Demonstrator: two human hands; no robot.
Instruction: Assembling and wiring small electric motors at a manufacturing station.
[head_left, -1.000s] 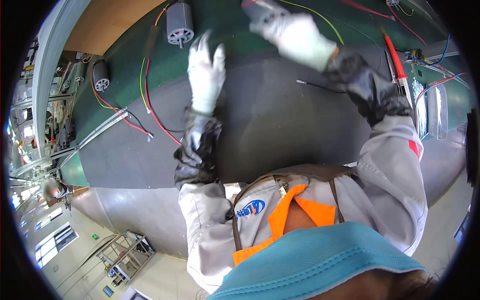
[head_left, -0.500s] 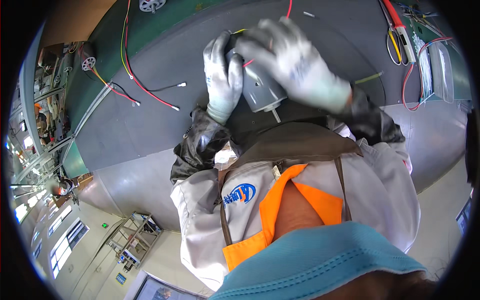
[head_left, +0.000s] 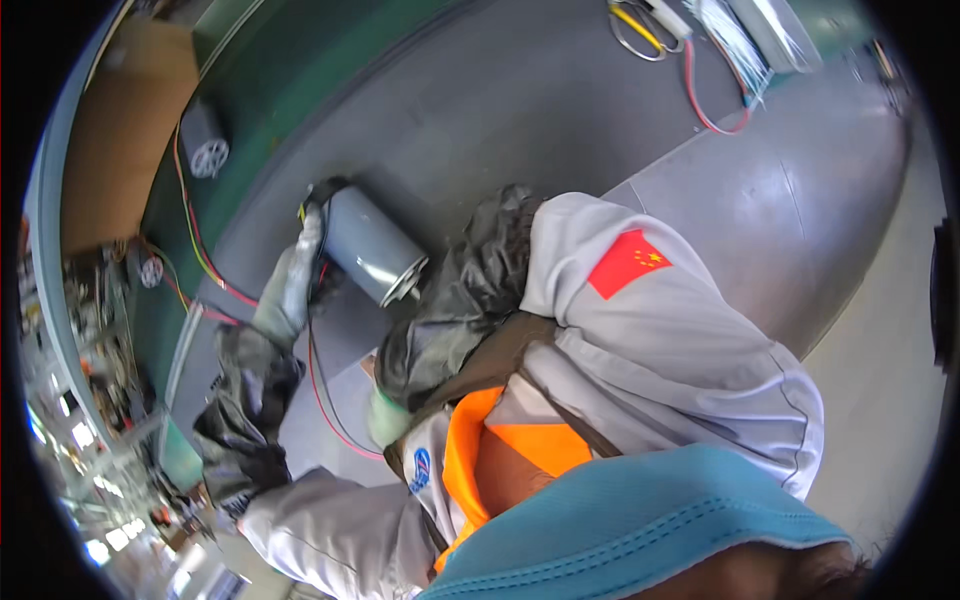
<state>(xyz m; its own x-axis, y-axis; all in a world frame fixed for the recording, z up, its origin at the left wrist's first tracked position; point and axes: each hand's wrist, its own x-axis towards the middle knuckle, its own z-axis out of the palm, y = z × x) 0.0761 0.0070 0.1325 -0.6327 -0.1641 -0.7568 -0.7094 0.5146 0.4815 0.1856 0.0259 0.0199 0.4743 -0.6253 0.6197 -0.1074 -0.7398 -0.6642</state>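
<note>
My left hand (head_left: 298,262), in a grey-white glove, is closed at the black end of a grey cylindrical electric motor (head_left: 372,240). The motor lies tilted, its shaft end toward me at the lower right. Red and black wires (head_left: 318,365) hang down beside it, past the bench edge. My right arm crosses in front of my body, its black sleeve close to the shaft end. Only a pale part of my right hand's glove (head_left: 385,418) shows, low by the apron and near the wires; its fingers are hidden.
Another motor (head_left: 207,140) with red and yellow-green leads lies on the green strip at the far left, and a further one (head_left: 150,270) sits nearer. Yellow-handled snips (head_left: 637,28) and a bundle of white cable ties (head_left: 730,45) are at the far right. A cardboard sheet (head_left: 130,130) stands at left.
My view has swung. The motor is now turned, its shaft end toward the lower right. My right hand has left the motor's wire end and dropped low by my body; my left stays at the motor.
</note>
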